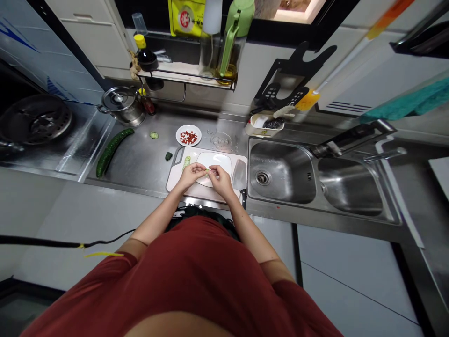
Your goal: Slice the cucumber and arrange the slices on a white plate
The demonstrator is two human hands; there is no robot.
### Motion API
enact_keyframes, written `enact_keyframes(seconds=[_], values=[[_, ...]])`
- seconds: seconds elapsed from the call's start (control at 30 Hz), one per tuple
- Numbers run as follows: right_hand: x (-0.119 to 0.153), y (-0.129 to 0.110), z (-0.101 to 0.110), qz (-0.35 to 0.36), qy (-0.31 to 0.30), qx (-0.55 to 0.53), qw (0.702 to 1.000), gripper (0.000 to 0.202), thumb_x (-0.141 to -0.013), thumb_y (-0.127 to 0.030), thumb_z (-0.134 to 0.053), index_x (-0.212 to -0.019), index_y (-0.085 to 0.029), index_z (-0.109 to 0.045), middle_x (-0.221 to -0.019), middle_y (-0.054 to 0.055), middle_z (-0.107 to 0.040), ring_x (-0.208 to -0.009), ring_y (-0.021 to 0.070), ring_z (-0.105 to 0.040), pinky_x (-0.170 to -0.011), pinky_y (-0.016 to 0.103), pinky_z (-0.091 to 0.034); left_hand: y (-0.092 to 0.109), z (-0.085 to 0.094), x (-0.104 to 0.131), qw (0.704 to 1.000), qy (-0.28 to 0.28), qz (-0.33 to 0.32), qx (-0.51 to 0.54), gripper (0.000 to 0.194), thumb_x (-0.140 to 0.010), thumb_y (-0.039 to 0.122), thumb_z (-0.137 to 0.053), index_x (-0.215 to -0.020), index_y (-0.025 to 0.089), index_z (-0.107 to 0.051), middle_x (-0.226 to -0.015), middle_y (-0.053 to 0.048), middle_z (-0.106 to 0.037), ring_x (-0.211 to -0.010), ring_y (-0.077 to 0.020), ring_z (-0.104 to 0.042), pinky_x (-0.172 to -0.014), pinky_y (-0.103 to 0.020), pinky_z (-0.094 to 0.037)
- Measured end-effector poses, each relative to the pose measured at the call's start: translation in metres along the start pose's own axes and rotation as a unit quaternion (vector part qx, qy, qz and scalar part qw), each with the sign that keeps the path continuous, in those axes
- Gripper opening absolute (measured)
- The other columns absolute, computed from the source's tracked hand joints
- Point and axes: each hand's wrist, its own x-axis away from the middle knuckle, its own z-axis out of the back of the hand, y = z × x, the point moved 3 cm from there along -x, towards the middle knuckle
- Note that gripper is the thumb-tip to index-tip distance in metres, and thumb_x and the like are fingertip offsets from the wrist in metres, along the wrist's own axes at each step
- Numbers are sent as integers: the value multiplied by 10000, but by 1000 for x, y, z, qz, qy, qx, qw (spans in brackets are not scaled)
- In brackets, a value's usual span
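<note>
My left hand [191,175] and my right hand [220,180] meet fingertip to fingertip, pinching a small pale-green cucumber slice [207,172] between them. Below them is a white plate [218,159], resting on a light cutting board [173,179] with a grey handle. Beside my left fingers, several cucumber slices [187,161] lie in a short row on the board. A knife [240,174] with a broad blade and black handle lies along the board's right side. Left of the board are a dark green cucumber end [169,156] and a few loose slices [154,135].
A whole cucumber [111,150] lies on the steel counter at left, near a lidded pot [122,105]. Behind the board stands a small plate [188,128] of chopped red pieces. To the right is a double sink [280,171] with a faucet [345,138]. A bottle shelf [185,75] hangs above.
</note>
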Motion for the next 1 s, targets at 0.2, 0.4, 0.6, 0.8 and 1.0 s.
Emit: enact_keyframes(seconds=[0.2,0.4,0.6,0.8,1.0], values=[[-5,0,1,-13,-27,-46,999,224,-865,-387,-511,-874,-192,-621,-805,27,-681,-744,160,-610,-715,274,-473,2,-3,2,1000,-7,-9,-19,273,-621,274,-789,-815,137,-655,-748,-16,-647,-693,-107,-588,-705,-244,-457],[-9,0,5,-21,-3,-68,997,236,-848,-402,-522,-858,-184,-612,-791,29,-679,-713,151,-598,-694,264,-467,4,-2,2,999,32,-13,-23,287,-676,304,-762,-882,144,-641,-699,-11,-644,-658,-99,-581,-639,-216,-433],[-9,0,9,8,10,-58,998,246,-871,-406,-518,-870,-186,-628,-835,32,-682,-751,157,-601,-740,276,-472,-5,-9,2,993,6,114,36,442,-723,469,-732,-998,149,-597,-679,-45,-667,-488,-67,-485,-437,-179,-233],[-7,-3,11,55,-10,-7,998,230,-906,-377,-496,-897,-201,-644,-873,31,-669,-812,169,-585,-776,281,-453,-11,-14,-2,985,3,134,105,470,-657,390,-795,-1029,171,-608,-723,-20,-642,-539,-52,-504,-436,-152,-219],[-7,9,11,68,-19,15,997,215,-913,-346,-497,-908,-202,-656,-877,37,-658,-805,173,-577,-760,279,-439,-17,-12,-9,987,11,125,98,502,-611,310,-816,-1052,178,-616,-730,-8,-622,-565,-51,-495,-453,-157,-236]])
